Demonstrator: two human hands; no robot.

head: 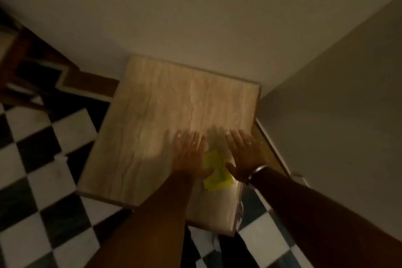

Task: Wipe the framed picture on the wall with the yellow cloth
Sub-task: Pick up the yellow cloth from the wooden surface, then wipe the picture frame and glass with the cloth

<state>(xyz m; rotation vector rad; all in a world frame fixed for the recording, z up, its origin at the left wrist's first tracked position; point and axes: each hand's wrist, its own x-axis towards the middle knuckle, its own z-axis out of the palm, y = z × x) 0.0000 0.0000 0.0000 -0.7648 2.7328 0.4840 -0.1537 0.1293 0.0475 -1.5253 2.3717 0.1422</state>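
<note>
A folded yellow cloth (216, 172) lies on a light wooden table top (152, 126), near the table's front right part. My left hand (192, 154) hovers flat with fingers spread, just left of the cloth and over its edge. My right hand (245, 154) is spread the same way just to the cloth's right, with a ring on a finger and a watch on the wrist. Neither hand grips the cloth. No framed picture is in view; only bare wall shows above the table.
The table stands in a corner, with pale walls (195, 17) behind it and to its right (337, 126). A black-and-white checkered floor (43, 180) lies to the left and front. Dark wooden furniture (28, 61) stands at the far left.
</note>
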